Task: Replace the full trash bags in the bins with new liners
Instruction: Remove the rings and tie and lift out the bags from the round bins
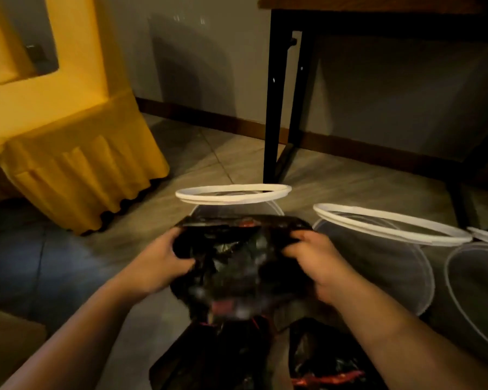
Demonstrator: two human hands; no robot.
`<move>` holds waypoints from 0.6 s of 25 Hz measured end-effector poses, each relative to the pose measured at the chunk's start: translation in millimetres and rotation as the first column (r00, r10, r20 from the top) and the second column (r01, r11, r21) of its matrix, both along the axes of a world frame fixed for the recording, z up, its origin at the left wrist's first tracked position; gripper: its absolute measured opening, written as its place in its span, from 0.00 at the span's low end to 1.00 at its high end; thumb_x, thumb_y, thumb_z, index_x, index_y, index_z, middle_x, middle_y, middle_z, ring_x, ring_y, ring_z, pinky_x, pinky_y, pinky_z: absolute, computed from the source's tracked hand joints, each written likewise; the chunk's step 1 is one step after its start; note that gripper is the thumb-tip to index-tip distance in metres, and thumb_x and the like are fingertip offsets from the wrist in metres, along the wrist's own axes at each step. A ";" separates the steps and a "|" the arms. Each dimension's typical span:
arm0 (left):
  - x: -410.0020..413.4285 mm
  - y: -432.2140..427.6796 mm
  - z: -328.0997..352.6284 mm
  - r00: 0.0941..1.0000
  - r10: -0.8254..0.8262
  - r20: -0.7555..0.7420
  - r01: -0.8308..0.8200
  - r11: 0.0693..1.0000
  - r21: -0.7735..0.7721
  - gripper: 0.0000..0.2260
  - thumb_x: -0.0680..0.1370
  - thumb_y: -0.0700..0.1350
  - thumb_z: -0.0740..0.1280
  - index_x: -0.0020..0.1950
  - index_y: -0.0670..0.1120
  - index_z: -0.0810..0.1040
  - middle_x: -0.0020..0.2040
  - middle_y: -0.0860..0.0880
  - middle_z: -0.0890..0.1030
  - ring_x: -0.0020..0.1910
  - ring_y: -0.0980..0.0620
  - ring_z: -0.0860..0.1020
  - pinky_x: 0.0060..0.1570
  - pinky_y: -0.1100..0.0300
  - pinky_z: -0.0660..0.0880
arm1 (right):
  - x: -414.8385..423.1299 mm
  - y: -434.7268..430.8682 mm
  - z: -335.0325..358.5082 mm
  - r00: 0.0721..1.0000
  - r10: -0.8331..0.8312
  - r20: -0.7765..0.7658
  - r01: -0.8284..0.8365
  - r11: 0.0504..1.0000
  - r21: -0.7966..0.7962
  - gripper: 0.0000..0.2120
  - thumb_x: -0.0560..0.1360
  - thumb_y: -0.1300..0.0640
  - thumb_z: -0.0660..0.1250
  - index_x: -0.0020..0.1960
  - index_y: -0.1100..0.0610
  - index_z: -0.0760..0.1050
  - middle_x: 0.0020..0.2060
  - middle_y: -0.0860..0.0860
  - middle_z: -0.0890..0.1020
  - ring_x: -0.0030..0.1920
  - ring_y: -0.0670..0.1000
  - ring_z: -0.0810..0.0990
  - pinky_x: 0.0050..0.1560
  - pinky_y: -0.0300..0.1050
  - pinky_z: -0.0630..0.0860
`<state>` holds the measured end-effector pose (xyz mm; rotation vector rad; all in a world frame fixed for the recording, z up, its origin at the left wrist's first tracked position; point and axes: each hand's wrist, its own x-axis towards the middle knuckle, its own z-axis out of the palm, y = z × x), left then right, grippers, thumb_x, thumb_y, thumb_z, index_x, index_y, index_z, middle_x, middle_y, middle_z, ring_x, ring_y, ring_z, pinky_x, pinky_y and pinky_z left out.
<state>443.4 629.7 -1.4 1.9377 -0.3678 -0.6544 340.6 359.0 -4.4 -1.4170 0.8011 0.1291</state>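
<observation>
A crumpled black trash bag [238,257] is held up between both hands, just in front of a clear bin with a raised white ring lid [233,192]. My left hand [164,261] grips the bag's left edge and my right hand [317,261] grips its right edge, pulling the mouth wide. A second clear bin [392,249] with a white ring [389,222] stands to the right. A third clear bin [479,280] shows at the right edge. More black bags with red ties [321,364] lie on the floor below my arms.
A black metal table leg [273,102] stands right behind the first bin. A chair in a yellow cover [76,136] is at the left. Tiled floor [68,263] stretches to the left of the bags. A tan box corner [9,333] sits at the lower left.
</observation>
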 end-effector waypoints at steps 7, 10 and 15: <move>80.0 -83.1 -64.4 0.966 0.181 0.187 -0.197 0.978 0.073 0.26 0.81 0.40 0.68 0.79 0.45 0.68 0.49 0.58 0.87 0.48 0.63 0.83 0.50 0.64 0.77 | 137.7 4.4 -63.1 0.979 0.198 -0.047 -0.173 0.691 -0.702 0.09 0.79 0.60 0.67 0.56 0.61 0.82 0.53 0.63 0.81 0.55 0.61 0.81 0.56 0.53 0.77; 88.6 -107.9 -86.6 0.886 -0.263 0.383 -0.064 0.747 0.662 0.33 0.83 0.45 0.65 0.82 0.37 0.53 0.75 0.32 0.66 0.67 0.31 0.76 0.68 0.43 0.72 | 160.1 4.1 -85.6 0.735 0.515 -0.442 -0.598 0.183 -0.781 0.14 0.83 0.56 0.64 0.66 0.59 0.79 0.62 0.64 0.78 0.62 0.65 0.80 0.57 0.51 0.75; 86.8 -125.9 -99.2 0.860 -0.509 0.036 0.178 0.365 0.914 0.19 0.85 0.48 0.63 0.77 0.54 0.71 0.73 0.47 0.75 0.70 0.43 0.75 0.68 0.50 0.73 | 181.5 16.6 -123.7 0.352 0.405 -0.844 -0.843 -0.254 -0.474 0.21 0.85 0.51 0.61 0.73 0.61 0.74 0.71 0.61 0.76 0.69 0.62 0.76 0.65 0.52 0.73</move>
